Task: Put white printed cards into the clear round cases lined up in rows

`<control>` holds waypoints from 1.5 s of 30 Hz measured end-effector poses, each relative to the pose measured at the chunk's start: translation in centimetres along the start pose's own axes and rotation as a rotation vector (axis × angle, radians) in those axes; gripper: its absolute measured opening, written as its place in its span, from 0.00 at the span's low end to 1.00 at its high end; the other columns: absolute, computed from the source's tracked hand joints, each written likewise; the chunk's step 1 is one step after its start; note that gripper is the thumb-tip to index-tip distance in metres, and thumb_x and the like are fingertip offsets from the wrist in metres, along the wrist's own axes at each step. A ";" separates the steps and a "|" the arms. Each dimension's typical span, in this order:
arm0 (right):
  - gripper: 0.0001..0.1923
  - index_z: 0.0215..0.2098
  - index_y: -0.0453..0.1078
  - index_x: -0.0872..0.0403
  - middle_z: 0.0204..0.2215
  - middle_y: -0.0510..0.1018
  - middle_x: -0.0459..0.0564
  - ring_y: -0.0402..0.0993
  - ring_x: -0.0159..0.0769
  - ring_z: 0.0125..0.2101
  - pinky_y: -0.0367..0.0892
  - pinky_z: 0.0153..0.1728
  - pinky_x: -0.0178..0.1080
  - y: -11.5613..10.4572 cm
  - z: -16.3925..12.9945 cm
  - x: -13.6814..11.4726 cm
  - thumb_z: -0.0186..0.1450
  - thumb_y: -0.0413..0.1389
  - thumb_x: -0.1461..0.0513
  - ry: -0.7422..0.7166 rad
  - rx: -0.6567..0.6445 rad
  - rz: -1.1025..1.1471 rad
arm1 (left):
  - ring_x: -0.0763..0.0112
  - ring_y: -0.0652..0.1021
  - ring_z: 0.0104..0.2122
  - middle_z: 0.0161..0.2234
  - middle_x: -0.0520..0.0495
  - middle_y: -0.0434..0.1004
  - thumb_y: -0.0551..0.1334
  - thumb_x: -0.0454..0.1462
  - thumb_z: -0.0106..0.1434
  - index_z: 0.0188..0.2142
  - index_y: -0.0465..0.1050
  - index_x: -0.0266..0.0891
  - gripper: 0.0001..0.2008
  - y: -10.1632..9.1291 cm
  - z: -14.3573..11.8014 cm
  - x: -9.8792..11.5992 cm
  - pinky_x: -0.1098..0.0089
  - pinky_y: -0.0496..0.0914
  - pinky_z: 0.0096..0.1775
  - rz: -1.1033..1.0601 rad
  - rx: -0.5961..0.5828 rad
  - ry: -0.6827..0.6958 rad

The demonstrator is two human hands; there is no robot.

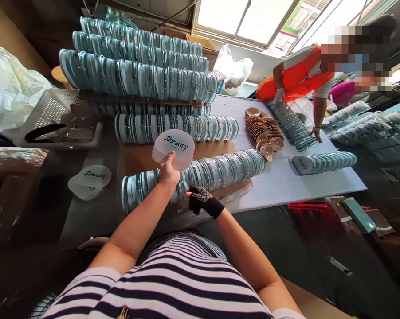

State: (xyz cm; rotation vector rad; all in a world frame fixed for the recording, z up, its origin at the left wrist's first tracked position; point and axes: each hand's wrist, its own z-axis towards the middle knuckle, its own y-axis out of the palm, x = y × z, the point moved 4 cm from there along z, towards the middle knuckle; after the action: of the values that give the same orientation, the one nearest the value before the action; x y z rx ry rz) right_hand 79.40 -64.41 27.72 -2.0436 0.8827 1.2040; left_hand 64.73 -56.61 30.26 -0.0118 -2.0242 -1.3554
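My bare left hand (pixel 170 173) grips a small stack of rounded white cards (pixel 174 148) printed "Sbeauty", thumb on top. The stack is held above a long row of round, glassy discs in clear wrap (pixel 216 170), standing on edge. My right hand (pixel 200 200), in a black fingerless glove with white dots, is at the near side of this row. Its fingers are curled in at the discs' edges; what they pinch, if anything, is hidden. To the left, two loose white cards of the same print (pixel 92 180) lie overlapping on the dark surface.
More disc rows (pixel 136 79) stand stacked behind. Brown round pieces (pixel 261 128) lie on the white table (pixel 286 188), near another disc row (pixel 324 162). A co-worker in an orange vest (pixel 296 73) handles discs at far right. A white basket (pixel 50 115) stands left.
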 end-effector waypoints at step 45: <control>0.19 0.50 0.67 0.53 0.34 0.82 0.52 0.79 0.40 0.34 0.59 0.28 0.34 4.2 -0.8 -1.0 0.70 0.48 0.50 -0.112 0.437 -1.068 | 0.62 0.78 0.52 0.49 0.43 0.80 0.68 0.29 0.58 0.49 0.75 0.41 0.19 -3.0 1.0 5.3 0.57 0.69 0.57 -0.061 0.036 -0.057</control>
State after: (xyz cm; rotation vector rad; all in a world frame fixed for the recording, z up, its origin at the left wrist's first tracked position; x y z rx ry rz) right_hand 76.13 -67.28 28.24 -1.6444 -0.0737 0.4527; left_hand 59.05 -59.01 30.47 0.0281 -2.1114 -1.3701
